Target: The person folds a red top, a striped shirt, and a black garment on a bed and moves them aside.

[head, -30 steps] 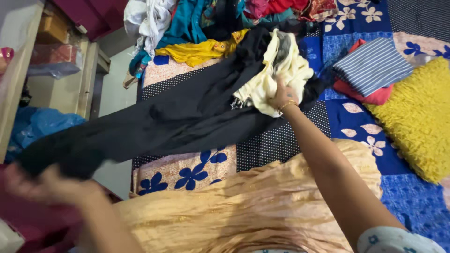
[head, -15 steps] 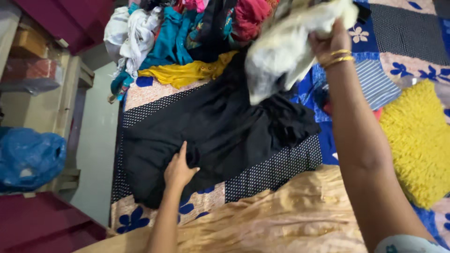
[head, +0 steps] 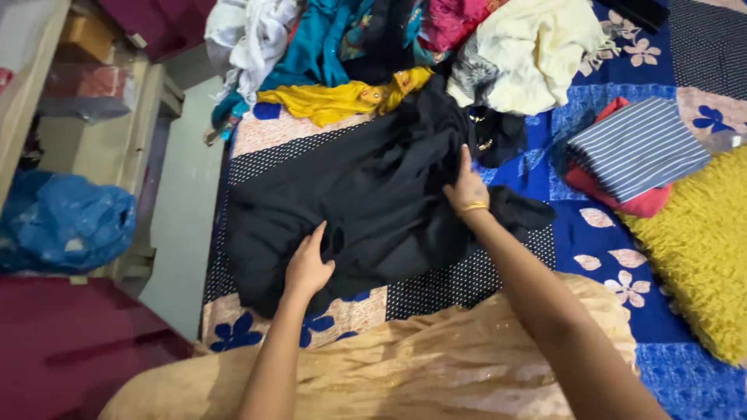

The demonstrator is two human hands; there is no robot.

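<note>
The crumpled black cloth garment (head: 373, 202) lies spread on the bed's blue, peach and dotted patchwork cover (head: 607, 233). We rest our left hand (head: 307, 268) flat on its near edge, fingers open, gripping nothing. We place our right hand (head: 467, 187) on its right part, fingers extended and pressing the fabric; a gold bangle sits at the wrist. A cream cloth (head: 537, 54) lies just beyond, a yellow garment (head: 334, 97) beside it, and a folded striped cloth (head: 634, 148) lies to the right.
</note>
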